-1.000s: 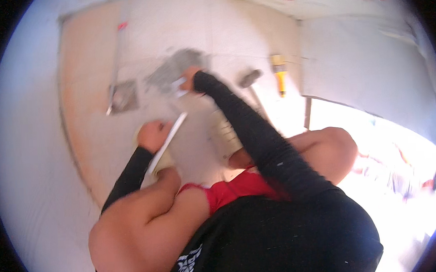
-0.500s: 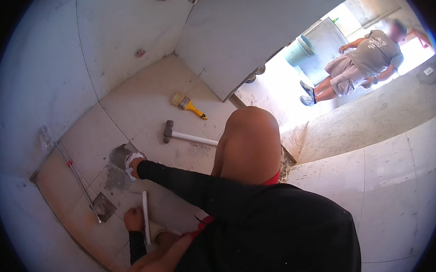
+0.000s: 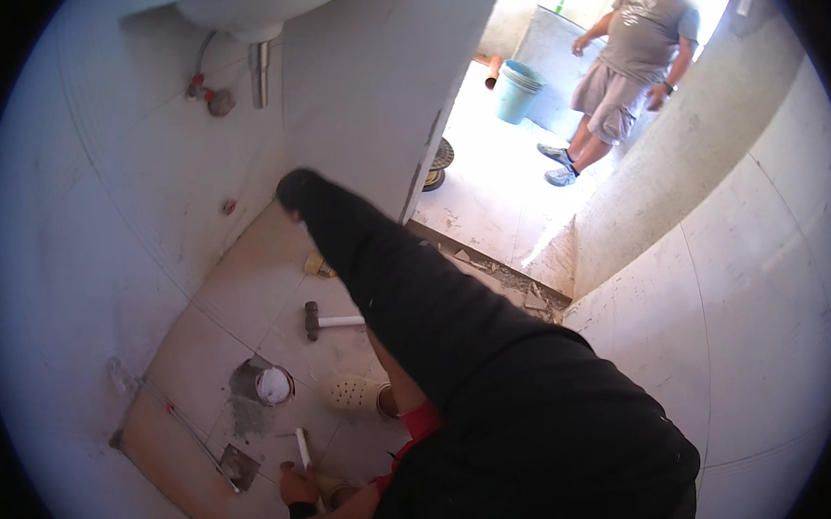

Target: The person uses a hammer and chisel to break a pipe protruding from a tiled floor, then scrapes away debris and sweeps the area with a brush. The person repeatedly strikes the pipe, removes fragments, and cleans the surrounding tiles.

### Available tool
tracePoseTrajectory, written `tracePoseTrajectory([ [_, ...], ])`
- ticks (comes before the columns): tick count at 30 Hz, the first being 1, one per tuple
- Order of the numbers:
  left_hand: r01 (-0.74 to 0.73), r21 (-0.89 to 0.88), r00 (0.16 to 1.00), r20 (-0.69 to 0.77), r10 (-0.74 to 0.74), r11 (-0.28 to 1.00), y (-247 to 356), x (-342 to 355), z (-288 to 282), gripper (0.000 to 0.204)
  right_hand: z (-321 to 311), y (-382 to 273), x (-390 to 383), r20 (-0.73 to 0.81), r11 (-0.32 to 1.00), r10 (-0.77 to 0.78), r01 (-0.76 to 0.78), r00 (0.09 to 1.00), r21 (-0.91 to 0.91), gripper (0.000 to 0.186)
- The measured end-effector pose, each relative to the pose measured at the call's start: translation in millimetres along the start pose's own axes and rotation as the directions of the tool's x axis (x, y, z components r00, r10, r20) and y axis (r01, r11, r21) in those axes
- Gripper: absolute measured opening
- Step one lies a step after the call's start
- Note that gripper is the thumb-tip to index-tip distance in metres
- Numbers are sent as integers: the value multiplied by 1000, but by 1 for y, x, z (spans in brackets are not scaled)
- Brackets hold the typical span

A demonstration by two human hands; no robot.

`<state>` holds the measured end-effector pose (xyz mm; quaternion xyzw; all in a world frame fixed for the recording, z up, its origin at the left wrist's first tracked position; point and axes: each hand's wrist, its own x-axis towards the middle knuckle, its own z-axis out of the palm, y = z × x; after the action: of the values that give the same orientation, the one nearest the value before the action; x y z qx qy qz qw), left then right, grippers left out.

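Observation:
My right arm, in a black sleeve, reaches forward and left over the floor. Its hand is mostly hidden behind the forearm near the wall corner, so its fingers do not show. Low on the left, my left hand is closed around the lower end of a white stick. Ahead of it, a white crumpled wad fills a round opening in the broken floor patch. A hammer with a white handle lies under my right arm. Beyond it, a paintbrush is partly covered by the sleeve.
A thin hose lies by a square floor hole. My foot wears a cream clog. A basin and a red-handled valve are on the wall. Past the rubble-strewn doorway, a person stands near a bucket.
My right hand has left the white wad at the floor opening and swung forward and up. The view has tilted upward, bringing the basin in. The wad stays in the opening.

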<state>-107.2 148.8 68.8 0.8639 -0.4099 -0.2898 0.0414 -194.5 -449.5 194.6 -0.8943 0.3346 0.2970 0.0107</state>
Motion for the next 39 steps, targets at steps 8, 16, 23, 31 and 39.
tracePoseTrajectory([
  [8,-261,82,965,32,259,962,10,0,-82,53,22,154,-223,267,794,395,-473,879,383,29],
  [16,-476,415,876,147,459,775,78,15,-162,51,67,227,-352,272,369,648,-606,711,704,24],
  [23,-642,438,676,710,196,629,91,-21,-135,66,85,199,-338,291,509,491,-541,821,669,15],
  [31,-565,205,768,485,419,799,69,-7,-123,60,38,34,-203,70,930,-80,49,994,365,35],
  [39,-158,236,884,467,30,959,-1,9,-101,61,-18,-192,-97,164,672,-661,674,733,-307,31],
])
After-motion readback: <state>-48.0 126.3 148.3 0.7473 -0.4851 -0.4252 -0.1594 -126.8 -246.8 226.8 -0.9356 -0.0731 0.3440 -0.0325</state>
